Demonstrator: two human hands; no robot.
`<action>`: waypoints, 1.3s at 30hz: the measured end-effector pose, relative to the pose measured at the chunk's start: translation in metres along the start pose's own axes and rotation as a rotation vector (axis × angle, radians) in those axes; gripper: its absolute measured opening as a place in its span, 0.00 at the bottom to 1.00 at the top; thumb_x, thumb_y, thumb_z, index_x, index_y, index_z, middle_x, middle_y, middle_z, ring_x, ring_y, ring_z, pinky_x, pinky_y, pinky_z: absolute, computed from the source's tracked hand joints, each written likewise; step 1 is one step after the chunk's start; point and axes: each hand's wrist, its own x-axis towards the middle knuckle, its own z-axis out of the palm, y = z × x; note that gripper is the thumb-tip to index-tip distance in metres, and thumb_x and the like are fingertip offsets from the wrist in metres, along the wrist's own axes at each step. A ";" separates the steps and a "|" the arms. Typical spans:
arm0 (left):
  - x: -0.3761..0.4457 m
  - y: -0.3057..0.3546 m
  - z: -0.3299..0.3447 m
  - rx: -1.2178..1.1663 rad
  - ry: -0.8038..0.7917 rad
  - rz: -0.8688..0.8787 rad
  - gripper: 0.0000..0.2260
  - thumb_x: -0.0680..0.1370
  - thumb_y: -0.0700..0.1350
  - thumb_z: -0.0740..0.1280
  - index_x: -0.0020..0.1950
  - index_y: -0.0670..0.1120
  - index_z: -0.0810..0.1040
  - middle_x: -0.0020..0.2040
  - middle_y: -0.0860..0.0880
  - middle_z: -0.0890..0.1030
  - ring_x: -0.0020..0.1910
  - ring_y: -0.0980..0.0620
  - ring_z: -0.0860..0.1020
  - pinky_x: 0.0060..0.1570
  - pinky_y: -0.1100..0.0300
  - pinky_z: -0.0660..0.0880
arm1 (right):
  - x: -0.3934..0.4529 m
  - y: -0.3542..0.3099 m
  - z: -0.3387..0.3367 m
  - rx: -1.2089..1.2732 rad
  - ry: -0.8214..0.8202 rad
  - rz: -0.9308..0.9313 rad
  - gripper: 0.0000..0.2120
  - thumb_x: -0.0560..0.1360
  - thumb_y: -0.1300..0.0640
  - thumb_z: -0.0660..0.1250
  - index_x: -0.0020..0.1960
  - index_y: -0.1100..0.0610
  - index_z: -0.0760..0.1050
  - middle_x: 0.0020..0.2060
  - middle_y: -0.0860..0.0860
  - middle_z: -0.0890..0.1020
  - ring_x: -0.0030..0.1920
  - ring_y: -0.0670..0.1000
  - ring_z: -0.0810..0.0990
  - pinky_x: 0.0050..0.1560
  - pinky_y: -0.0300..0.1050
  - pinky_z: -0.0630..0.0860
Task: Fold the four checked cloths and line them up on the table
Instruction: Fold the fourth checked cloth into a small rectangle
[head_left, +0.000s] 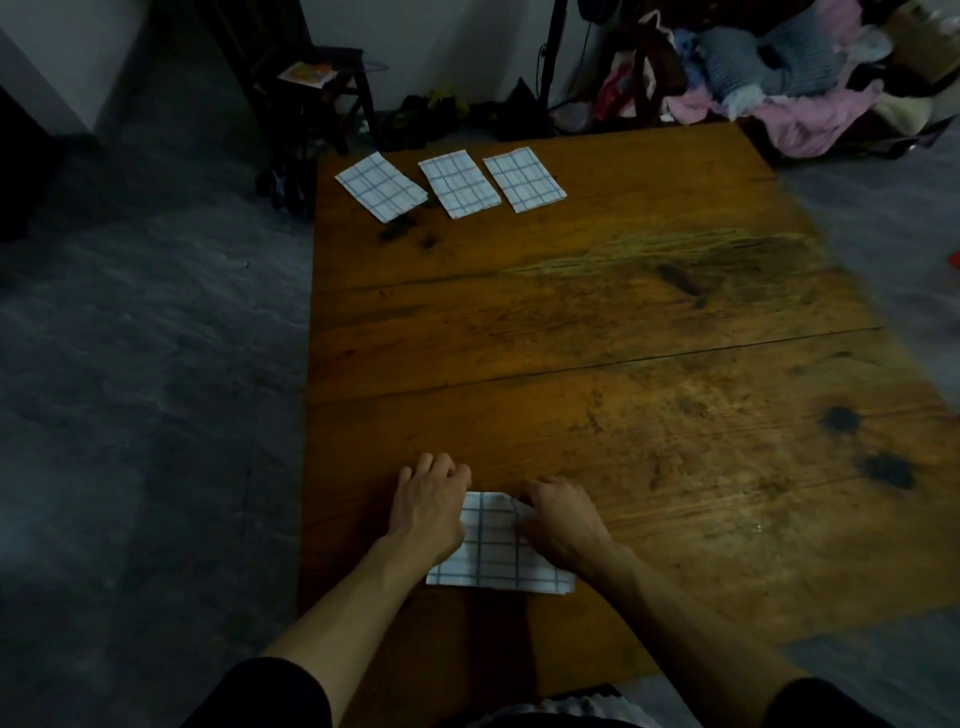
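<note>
Fourth checked cloth (496, 545) under both hands at the table's near edge.
Left hand (431, 506) grips its left edge with fingers curled; right hand (563, 522) pinches the upper right corner. Three folded cloths (382, 186) (458, 183) (523, 179) lie in a row at the far left of the wooden table (649, 322), slightly apart from one another.

Beyond the counter's far right corner, a heap of clothes (810, 98), pink, white and grey-blue. Past the far left corner, a dark wooden stool (332, 93) bearing a small printed sheet (307, 74). Along the far wall, dark shoes (431, 111) on the grey floor (145, 364).
</note>
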 end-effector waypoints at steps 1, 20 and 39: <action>-0.002 -0.001 0.000 -0.030 0.009 0.001 0.23 0.75 0.52 0.72 0.66 0.53 0.68 0.65 0.51 0.69 0.65 0.49 0.66 0.63 0.52 0.65 | 0.000 -0.002 0.000 0.043 0.034 -0.006 0.11 0.78 0.50 0.65 0.58 0.52 0.76 0.54 0.50 0.79 0.52 0.50 0.77 0.55 0.51 0.77; -0.062 -0.069 -0.049 -0.380 0.249 0.139 0.09 0.82 0.51 0.60 0.54 0.55 0.80 0.49 0.59 0.79 0.49 0.58 0.72 0.53 0.55 0.65 | -0.044 -0.031 -0.032 0.193 0.434 -0.319 0.07 0.78 0.52 0.65 0.50 0.52 0.80 0.45 0.46 0.78 0.44 0.45 0.77 0.42 0.42 0.78; -0.078 0.031 -0.054 -0.514 0.226 0.417 0.05 0.76 0.44 0.69 0.48 0.52 0.75 0.48 0.56 0.76 0.50 0.59 0.73 0.53 0.56 0.76 | -0.175 0.038 -0.029 0.233 0.648 0.000 0.03 0.76 0.58 0.69 0.46 0.52 0.78 0.41 0.45 0.76 0.40 0.43 0.75 0.38 0.42 0.74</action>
